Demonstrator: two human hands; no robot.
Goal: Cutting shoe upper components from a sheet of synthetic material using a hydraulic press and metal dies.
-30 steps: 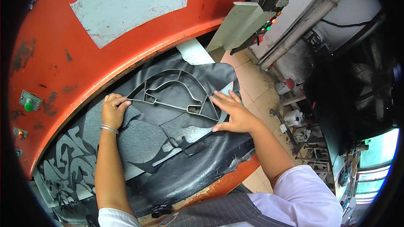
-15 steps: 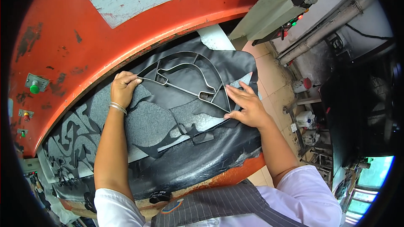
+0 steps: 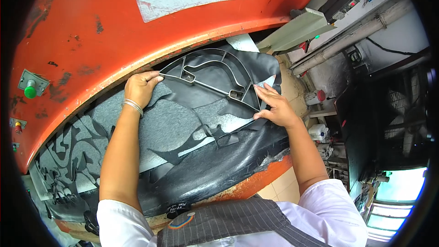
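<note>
A metal cutting die [image 3: 211, 88], a curved outline of thin steel strips with crossbars, lies on a black leather-like sheet [image 3: 269, 66]. My left hand [image 3: 139, 89], with bangles at the wrist, pinches the die's left corner between thumb and fingers. At the right corner, my right hand [image 3: 280, 109] has its thumb on the near edge and its fingers against the far side, gripping the corner between them. Under the die's near side lie grey, fuzzy-backed pieces [image 3: 169, 126] of cut sheet.
A large orange machine head [image 3: 87, 73] arches over the far side, with a green button [image 3: 30, 91] at left. Curled cut scraps [image 3: 68, 155] pile at the left. A black roll of sheet [image 3: 206, 167] hangs over the near edge. To the right stand a bracket [image 3: 297, 29] and shelving.
The whole view has shifted a little, showing more of the machine's far side. Both hands keep their hold on the die, which shows no clear movement over the sheet.
</note>
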